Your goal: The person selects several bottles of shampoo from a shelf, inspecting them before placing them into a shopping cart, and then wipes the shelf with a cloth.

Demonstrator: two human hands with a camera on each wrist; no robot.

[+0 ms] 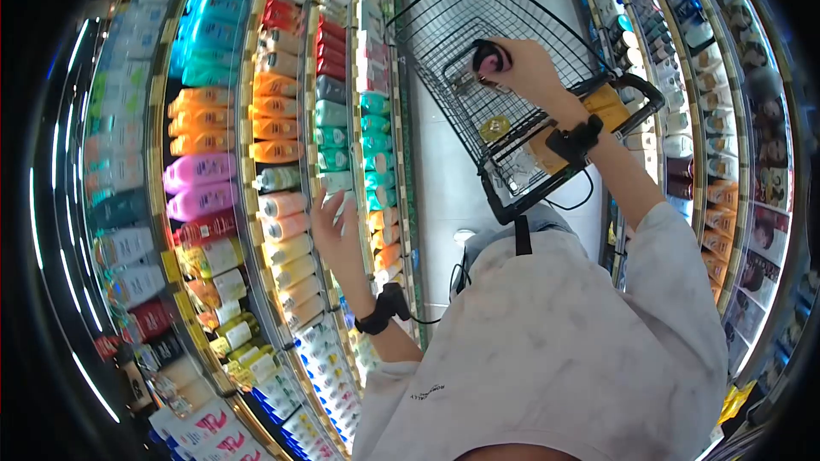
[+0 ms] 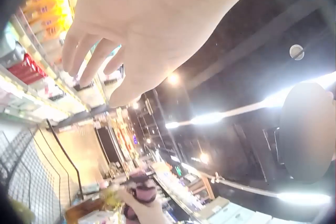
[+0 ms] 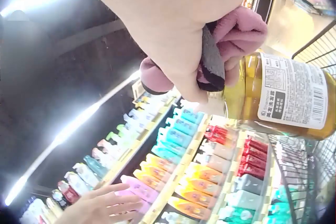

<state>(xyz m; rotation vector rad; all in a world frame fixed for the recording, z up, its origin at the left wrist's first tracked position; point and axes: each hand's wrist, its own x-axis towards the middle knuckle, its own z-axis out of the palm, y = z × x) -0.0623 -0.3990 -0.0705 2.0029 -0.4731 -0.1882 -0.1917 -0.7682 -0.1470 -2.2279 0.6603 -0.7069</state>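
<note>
My right hand (image 1: 521, 64) is over the shopping cart (image 1: 453, 0), holding a bunched pink and black cloth (image 3: 239, 32). From beneath the same fingers extends a bottle of amber shampoo (image 3: 249, 95) with a white printed label, its neck end hidden by the hand and cloth. My left hand (image 1: 337, 226) is raised beside the shelves, fingers spread and relaxed, holding nothing. Rows of peach and cream bottles (image 1: 286, 229) stand nearest to it. In the left wrist view the left palm (image 2: 142, 19) fills the top.
Tiered shelves line both sides of the aisle, with orange bottles (image 1: 275, 107) and teal bottles (image 1: 376, 149) on the left. A round yellow item (image 1: 494, 128) and a brown box (image 1: 606, 107) show at the cart. The cart handle (image 1: 641, 90) is by the right forearm.
</note>
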